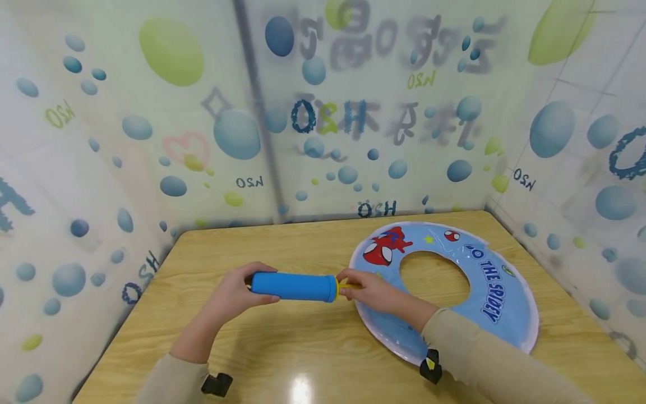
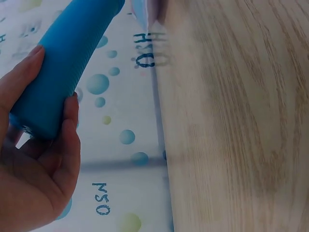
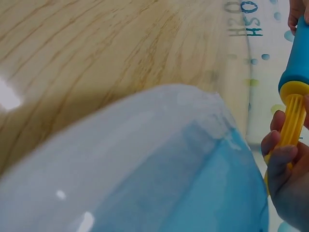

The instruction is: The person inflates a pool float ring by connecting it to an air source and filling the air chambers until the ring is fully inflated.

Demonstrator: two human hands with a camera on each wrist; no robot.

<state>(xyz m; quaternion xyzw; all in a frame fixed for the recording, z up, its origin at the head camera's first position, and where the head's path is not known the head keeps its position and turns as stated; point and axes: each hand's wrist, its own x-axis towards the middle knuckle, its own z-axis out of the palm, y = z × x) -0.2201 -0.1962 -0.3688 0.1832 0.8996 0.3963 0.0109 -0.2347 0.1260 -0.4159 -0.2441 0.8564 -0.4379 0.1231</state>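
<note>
A blue hand air pump (image 1: pixel 294 286) is held up level above the table. My left hand (image 1: pixel 243 289) grips the far-left end of its blue barrel, with thumb and fingers around it. At the other end, my right hand (image 1: pixel 372 292) holds the yellow handle (image 3: pixel 292 121), and a length of ribbed yellow shaft shows outside the barrel in the right wrist view. Close by my right hand and under that forearm lies a flat-looking light-blue swim ring (image 1: pixel 370 324) with a cartoon spider figure and lettering.
The wooden table (image 1: pixel 282 348) reaches back to a wall curtain (image 1: pixel 323 185) printed with bubbles and letters. More of this curtain hangs on the left and right sides. Small black devices are strapped at both wrists.
</note>
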